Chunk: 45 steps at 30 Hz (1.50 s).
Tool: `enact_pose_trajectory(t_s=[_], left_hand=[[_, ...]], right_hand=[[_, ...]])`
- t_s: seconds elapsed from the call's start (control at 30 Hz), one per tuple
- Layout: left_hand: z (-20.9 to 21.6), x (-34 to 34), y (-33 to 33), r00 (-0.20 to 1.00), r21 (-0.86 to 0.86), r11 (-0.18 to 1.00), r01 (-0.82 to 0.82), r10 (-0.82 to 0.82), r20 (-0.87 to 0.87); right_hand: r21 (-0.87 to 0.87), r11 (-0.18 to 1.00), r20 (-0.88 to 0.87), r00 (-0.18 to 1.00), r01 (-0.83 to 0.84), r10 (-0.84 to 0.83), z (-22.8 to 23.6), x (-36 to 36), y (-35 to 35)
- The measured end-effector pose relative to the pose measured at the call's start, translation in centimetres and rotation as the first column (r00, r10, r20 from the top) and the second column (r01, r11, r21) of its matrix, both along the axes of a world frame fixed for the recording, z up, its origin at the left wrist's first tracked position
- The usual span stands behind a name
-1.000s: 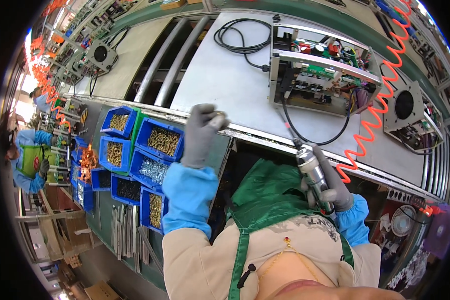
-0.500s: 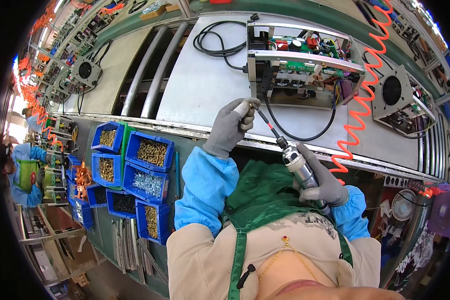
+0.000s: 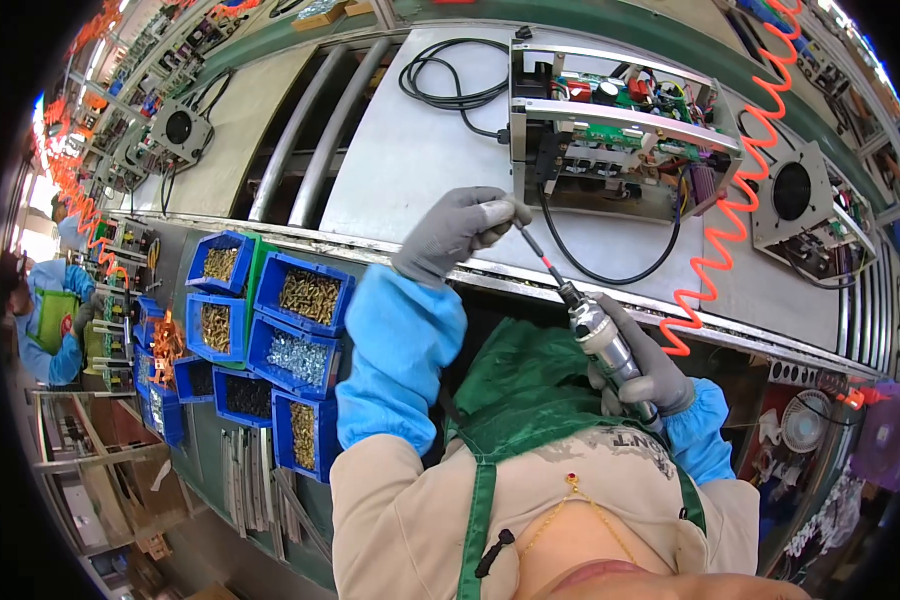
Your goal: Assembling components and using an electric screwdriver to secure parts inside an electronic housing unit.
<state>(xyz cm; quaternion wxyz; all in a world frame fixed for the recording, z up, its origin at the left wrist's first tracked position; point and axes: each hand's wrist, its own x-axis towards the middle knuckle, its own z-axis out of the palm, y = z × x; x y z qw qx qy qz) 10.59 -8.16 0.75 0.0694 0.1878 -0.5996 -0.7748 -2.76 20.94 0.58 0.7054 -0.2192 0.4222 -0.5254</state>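
In my gloved right hand (image 3: 652, 372) is a silver power screwdriver (image 3: 604, 342), its fingers wrapped round the body. The long bit (image 3: 542, 252) points up and left, away from me. At the bit's tip, the thumb and fingers of my gloved left hand (image 3: 455, 232) are pinched together; whatever they hold is too small or hidden to name. Just beyond the fingertips stands an open metal-framed electronic unit (image 3: 625, 125) with green circuit boards, on a pale board (image 3: 390, 190). A black cable (image 3: 610, 280) loops down from its near side.
Blue bins (image 3: 303, 295) of screws and small parts stand to my left, beside metal strips (image 3: 245, 480). A coiled orange hose (image 3: 720, 240) hangs at right, near another unit with a fan (image 3: 792, 190). Bare rollers (image 3: 305, 140) lie left of the board. A co-worker (image 3: 50, 320) works far left.
My left hand has shifted slightly left and away from me, still pinched at the bit tip. My right hand keeps its hold on the screwdriver. The whole view has shifted a little.
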Motion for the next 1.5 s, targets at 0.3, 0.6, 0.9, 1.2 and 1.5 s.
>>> enact_pose_trajectory(t_s=[0.3, 0.6, 0.9, 1.2, 1.5], left_hand=[[0.4, 1.2, 0.5, 0.991, -0.074, 0.99, -0.119, 0.123, 0.053], [-5.2, -0.2, 3.5, 0.846, 0.597, 0.782, -0.18, 0.433, -0.311], [-2.3, 24.6, -0.7, 0.251, -0.863, 0.319, 0.392, 0.865, 0.434], [-6.1, 28.0, -1.3, 0.255, -0.82, 0.367, 0.439, 0.825, 0.505], [-4.9, 29.2, -0.7, 0.426, -0.994, 0.092, 0.054, 0.899, 0.106]], right_hand=[[0.035, 0.999, -0.356, 0.933, -0.042, 0.052, -0.2, 0.4, -0.9], [0.029, 0.998, -0.139, 0.989, 0.048, -0.043, -0.4, 2.3, -2.0], [-0.002, 0.977, -0.158, 0.965, 0.212, -0.209, -0.9, 0.5, -0.1], [-0.033, 0.977, -0.206, 0.955, 0.209, -0.211, 1.2, 0.5, -0.7], [-0.102, 0.91, -0.215, 0.884, 0.402, -0.415, 2.5, 0.9, -1.9]])
